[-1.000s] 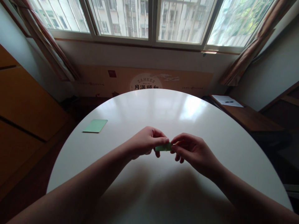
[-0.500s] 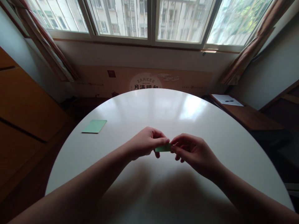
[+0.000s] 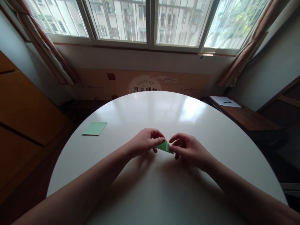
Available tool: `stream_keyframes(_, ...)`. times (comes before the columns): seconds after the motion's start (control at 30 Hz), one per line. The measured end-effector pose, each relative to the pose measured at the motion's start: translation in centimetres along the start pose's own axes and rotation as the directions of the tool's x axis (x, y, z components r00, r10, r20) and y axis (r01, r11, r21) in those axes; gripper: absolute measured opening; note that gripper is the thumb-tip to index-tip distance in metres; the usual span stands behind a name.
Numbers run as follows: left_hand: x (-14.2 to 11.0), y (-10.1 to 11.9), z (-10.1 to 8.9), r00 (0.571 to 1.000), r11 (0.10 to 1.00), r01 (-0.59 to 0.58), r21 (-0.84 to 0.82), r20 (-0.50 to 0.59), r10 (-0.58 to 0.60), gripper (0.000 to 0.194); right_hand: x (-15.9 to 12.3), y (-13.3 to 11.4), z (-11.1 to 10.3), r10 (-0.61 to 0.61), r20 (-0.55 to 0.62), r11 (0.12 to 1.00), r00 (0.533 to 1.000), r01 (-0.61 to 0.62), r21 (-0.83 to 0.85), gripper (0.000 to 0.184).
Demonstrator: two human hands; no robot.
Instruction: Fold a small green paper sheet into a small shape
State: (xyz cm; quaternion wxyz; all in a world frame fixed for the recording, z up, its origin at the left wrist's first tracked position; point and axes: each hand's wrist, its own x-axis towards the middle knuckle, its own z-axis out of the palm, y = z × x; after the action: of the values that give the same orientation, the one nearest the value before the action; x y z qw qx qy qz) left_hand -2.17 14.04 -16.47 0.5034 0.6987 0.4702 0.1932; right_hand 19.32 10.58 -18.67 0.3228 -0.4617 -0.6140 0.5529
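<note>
Over the middle of the round white table (image 3: 145, 109), the left hand (image 3: 142, 143) is pinching a folded green paper (image 3: 165, 147); the right hand (image 3: 193, 150) is touching its other end, fingers narrow, grip unclear. Seemingly a fold is being worked, calling for steady holding. Green square paper (image 3: 95, 128) is lying near the table's left edge.

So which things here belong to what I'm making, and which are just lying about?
In the job:
- folded green paper, in the left hand, touched by the right hand
- green paper square, probably, as its colour matches

Lying about, seemingly:
- white sheet
- dark pen on it
</note>
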Motion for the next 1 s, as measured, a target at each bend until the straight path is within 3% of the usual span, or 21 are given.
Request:
stream_keyframes(0.1,-0.1,-0.1,-0.7,0.987,0.976,-0.067,0.206,-0.133,0.096,0.025,-0.1,-0.1,-0.1,0.030,-0.034,0.999,0.999,-0.031,-0.025,0.029)
stream_keyframes(0.17,-0.2,0.0,-1.0,0.967,0.924,-0.128,0.359,-0.161,0.196,0.017,-0.1,-0.1,-0.1,0.042,-0.051,0.998,0.998,-0.045,-0.054,0.029)
stream_keyframes(0.23,-0.4,0.0,-0.9,0.953,0.865,-0.216,0.454,-0.096,0.288,0.009,-0.1,-0.1,-0.1,0.033,-0.062,0.995,0.998,-0.039,-0.096,0.029)
stream_keyframes(0.33,-0.3,-0.5,-0.4,0.922,0.775,-0.339,0.533,0.023,0.387,0.016,-0.2,0.0,0.0,-0.002,-0.044,0.981,0.999,-0.006,-0.191,0.030)
stream_keyframes(0.5,0.4,-2.0,0.1,0.881,0.675,-0.421,0.606,0.098,0.462,0.017,-0.6,-0.3,-0.2,-0.025,0.000,0.919,1.000,0.023,-0.395,0.029)
stream_keyframes(0.67,0.8,-2.3,0.2,0.863,0.648,-0.456,0.610,0.126,0.489,0.016,-0.9,-1.0,-0.8,-0.055,0.028,0.816,0.998,0.062,-0.575,0.021)
stream_keyframes(0.83,1.0,-2.4,0.4,0.845,0.619,-0.494,0.610,0.169,0.508,0.022,-1.2,-1.7,-1.0,-0.128,0.147,0.757,0.981,0.192,-0.624,0.013)
stream_keyframes(1.0,-0.5,-0.5,-0.8,0.854,0.600,-0.400,0.693,0.044,0.518,0.028,-1.9,-2.3,-0.9,-0.128,0.139,0.749,0.982,0.188,-0.635,0.010)
